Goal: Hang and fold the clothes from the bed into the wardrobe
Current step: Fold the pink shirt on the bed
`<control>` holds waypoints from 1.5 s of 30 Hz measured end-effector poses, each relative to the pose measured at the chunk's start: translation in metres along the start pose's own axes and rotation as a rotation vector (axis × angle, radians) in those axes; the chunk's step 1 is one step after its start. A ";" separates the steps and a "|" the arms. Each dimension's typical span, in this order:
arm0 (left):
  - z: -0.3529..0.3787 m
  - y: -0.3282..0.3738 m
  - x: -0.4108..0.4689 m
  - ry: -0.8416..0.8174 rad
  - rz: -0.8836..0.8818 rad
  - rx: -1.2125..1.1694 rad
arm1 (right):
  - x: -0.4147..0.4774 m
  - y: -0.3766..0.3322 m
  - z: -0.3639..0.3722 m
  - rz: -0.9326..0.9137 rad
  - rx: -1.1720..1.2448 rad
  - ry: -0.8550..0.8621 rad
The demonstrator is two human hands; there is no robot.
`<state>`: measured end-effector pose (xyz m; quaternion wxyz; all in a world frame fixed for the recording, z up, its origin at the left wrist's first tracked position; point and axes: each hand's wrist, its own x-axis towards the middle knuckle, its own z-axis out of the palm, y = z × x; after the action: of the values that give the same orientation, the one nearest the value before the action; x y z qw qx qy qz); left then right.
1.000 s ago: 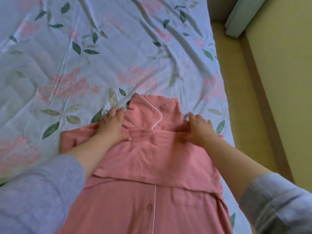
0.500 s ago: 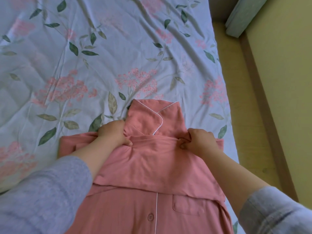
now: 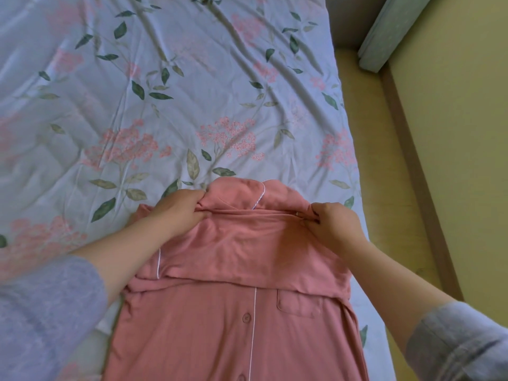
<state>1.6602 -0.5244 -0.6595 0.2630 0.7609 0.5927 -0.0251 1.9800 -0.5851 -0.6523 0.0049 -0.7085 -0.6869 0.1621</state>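
**Left hand [image 3: 178, 207] and right hand [image 3: 334, 224] pinch the fold line of the pink shirt [image 3: 233, 243]**

Left hand's fingers are curled tight, gripping a bunch of cloth at the shirt's left shoulder, just beside the collar [image 3: 236, 193]. The right hand mirrors it at the other shoulder, with thumb and fingers closed on the fabric edge. Neither hand is spread flat.

The shirt lies front up on the bed [image 3: 192, 92], near its right edge and at the end nearest the person. A layer of cloth is already laid across the chest above the pocket [image 3: 299, 302]. Holding both shoulders at matching points probably keeps the crease straight and the width even, so the top can be carried as one panel. By my reading, folding is partway through. The wardrobe is not in view, so putting the shirt away remains.
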 end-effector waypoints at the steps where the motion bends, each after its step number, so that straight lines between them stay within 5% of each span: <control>1: -0.003 0.000 -0.007 0.040 0.030 0.026 | -0.005 -0.001 -0.005 -0.011 0.001 0.022; 14: -0.031 0.038 -0.132 0.253 0.221 0.073 | -0.127 -0.014 -0.053 -0.169 0.012 0.313; 22: 0.022 0.040 -0.254 0.344 0.369 0.143 | -0.239 -0.007 -0.014 -0.262 -0.076 0.369; 24: 0.058 0.037 -0.285 0.200 0.297 0.196 | -0.274 -0.005 0.009 -0.243 -0.143 0.215; 27: 0.114 0.033 -0.318 -0.185 0.078 0.241 | -0.309 -0.010 0.050 0.018 -0.182 -0.446; 29: 0.142 0.028 -0.321 -0.314 0.059 0.301 | -0.321 -0.013 0.073 0.036 -0.218 -0.595; 32: 0.157 0.021 -0.306 -0.292 0.001 0.202 | -0.316 -0.018 0.096 0.082 0.067 -0.428; 37: 0.169 0.034 -0.307 -0.096 -0.094 -0.367 | -0.317 -0.039 0.105 0.283 0.727 -0.220; 45: 0.171 0.039 -0.345 -0.026 0.230 -0.148 | -0.366 -0.035 0.105 0.013 0.462 -0.090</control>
<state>1.6402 -0.9107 -0.6714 0.3273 0.8019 0.4982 0.0393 1.9198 -0.9622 -0.6628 0.1354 -0.6849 -0.6266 0.3464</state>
